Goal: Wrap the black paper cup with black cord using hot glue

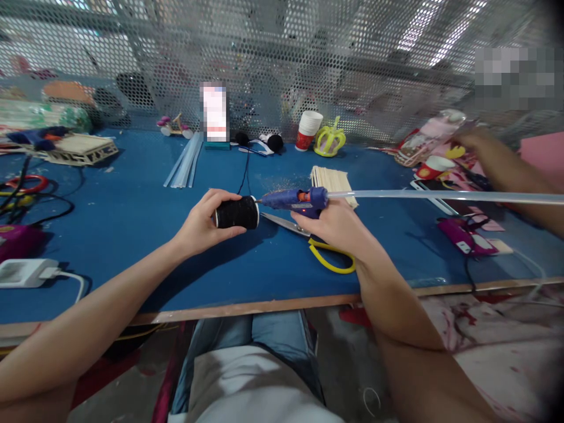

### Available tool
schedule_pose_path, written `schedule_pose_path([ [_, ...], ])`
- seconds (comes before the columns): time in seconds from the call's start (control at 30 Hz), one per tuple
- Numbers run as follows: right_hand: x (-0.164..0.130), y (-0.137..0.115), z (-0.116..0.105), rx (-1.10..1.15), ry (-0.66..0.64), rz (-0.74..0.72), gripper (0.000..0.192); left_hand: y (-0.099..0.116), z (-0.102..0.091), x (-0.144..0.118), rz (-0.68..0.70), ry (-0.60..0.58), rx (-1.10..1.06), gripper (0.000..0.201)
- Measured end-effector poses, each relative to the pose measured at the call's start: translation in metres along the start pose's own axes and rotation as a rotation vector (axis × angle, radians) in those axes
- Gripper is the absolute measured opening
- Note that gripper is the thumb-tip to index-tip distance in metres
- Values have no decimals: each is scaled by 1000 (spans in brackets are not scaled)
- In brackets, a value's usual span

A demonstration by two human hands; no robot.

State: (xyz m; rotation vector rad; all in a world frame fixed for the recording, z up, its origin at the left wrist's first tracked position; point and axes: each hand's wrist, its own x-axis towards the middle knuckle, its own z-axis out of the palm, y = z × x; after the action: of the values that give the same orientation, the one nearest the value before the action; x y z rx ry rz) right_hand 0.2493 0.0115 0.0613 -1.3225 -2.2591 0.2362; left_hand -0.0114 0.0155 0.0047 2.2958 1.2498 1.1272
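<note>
one black spool, one held glue gun, one pair of scissors lies just below it, two round black balls, one yellow crown-like piece.

I sit at a blue-topped table with a pale brown edge. Just in front of me lie yellow-handled scissors; farther back I see pale wooden sticks, translucent rods and stacked paper cups. A white power block lies to my left.

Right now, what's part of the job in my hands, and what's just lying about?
In the job:
black spool, in your left hand
blue glue gun with clear stick, in your right hand

Apparently lying about:
yellow-handled scissors
paper cups
white power block
</note>
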Motion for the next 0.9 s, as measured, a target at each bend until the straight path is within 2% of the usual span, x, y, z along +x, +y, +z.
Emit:
schedule_pose_path([
  [0.3,3,-4,2,-8,-15,72,21,2,0,-1,81,-2,11,48],
  [0.6,7,1,9,10,-2,59,20,5,0,-3,133,-33,26,46],
  [0.67,8,2,10,57,14,79,20,5,0,-2,134,-34,26,46],
  [0.8,13,6,6,223,53,215,23,5,0,-2,94,-5,-8,49],
  [0.9,20,23,1,312,173,279,30,3,1,-2,21,21,-34,51],
])
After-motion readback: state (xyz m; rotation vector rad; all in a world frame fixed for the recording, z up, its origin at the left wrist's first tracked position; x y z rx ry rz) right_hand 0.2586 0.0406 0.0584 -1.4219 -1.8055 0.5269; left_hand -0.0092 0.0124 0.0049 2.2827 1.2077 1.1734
